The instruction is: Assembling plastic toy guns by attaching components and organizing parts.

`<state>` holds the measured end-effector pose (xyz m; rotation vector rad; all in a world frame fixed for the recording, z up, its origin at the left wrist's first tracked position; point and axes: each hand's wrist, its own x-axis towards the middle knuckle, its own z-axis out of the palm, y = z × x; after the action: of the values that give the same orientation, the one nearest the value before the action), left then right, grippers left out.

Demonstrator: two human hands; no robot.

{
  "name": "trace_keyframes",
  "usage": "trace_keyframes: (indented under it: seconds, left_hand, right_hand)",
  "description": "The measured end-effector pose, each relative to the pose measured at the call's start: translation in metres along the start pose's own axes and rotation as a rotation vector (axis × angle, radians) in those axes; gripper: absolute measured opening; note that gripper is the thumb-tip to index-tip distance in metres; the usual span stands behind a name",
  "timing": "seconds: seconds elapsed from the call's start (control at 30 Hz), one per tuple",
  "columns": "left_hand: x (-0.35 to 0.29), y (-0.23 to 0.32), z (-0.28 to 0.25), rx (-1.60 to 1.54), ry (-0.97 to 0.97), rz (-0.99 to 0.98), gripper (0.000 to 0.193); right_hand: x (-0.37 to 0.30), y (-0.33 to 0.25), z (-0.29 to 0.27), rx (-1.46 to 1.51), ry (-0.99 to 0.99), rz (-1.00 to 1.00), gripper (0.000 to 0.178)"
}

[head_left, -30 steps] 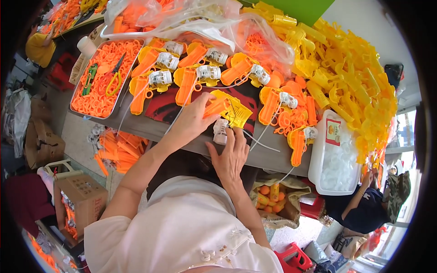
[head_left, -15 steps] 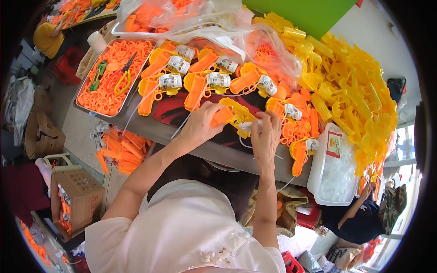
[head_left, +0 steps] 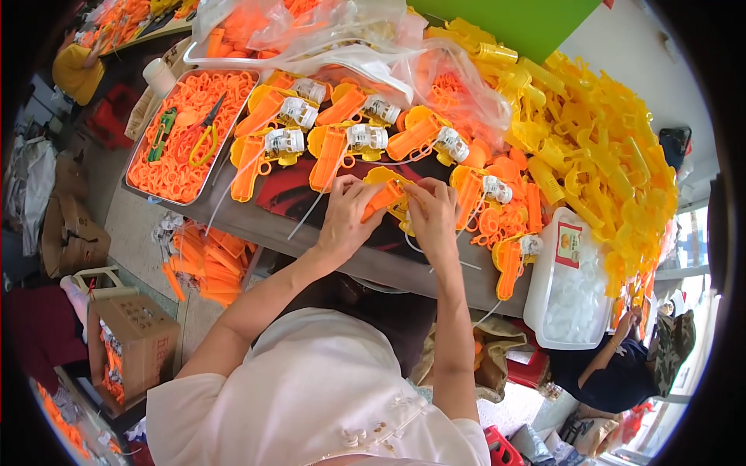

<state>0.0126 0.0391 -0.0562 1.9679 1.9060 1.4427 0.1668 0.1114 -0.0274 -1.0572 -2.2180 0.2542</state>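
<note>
Here, by the table's (head_left: 268, 231) near edge, the left hand's (head_left: 347, 217) grip pinches an orange part (head_left: 381, 200) against a yellow shell (head_left: 401, 211); whether the right hand's (head_left: 437, 219) narrow grip holds anything, I cannot tell. Similar assemblies (head_left: 330, 158) crowd behind, between a left-edge tray (head_left: 159, 195) and a yellow heap (head_left: 594, 155).

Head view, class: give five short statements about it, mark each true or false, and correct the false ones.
1. The left hand holds an orange part. True.
2. The green tool lies in the white tub. False: it lies on orange pieces in the metal tray.
3. The white tub holds translucent pieces. True.
4. The right hand rests on the yellow heap. False: it is close beside the left hand.
5. The yellow heap lies toward the person's right. True.
</note>
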Motion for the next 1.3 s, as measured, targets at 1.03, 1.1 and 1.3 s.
trace_keyframes:
  seconds: [1.03, 1.1, 1.3]
  left_hand:
    - [-0.003, -0.011, -0.004, -0.271, -0.052, -0.143, 0.031]
    - [-0.003, -0.009, -0.001, -0.191, -0.042, -0.073, 0.027]
    - [-0.004, -0.009, 0.001, -0.085, -0.011, -0.015, 0.016]
  right_hand:
    - [0.005, 0.008, -0.021, 0.026, -0.363, -0.010, 0.028]
    - [0.005, 0.009, -0.020, 0.016, -0.365, -0.019, 0.027]
    - [0.007, 0.010, -0.019, 0.051, -0.374, -0.014, 0.025]
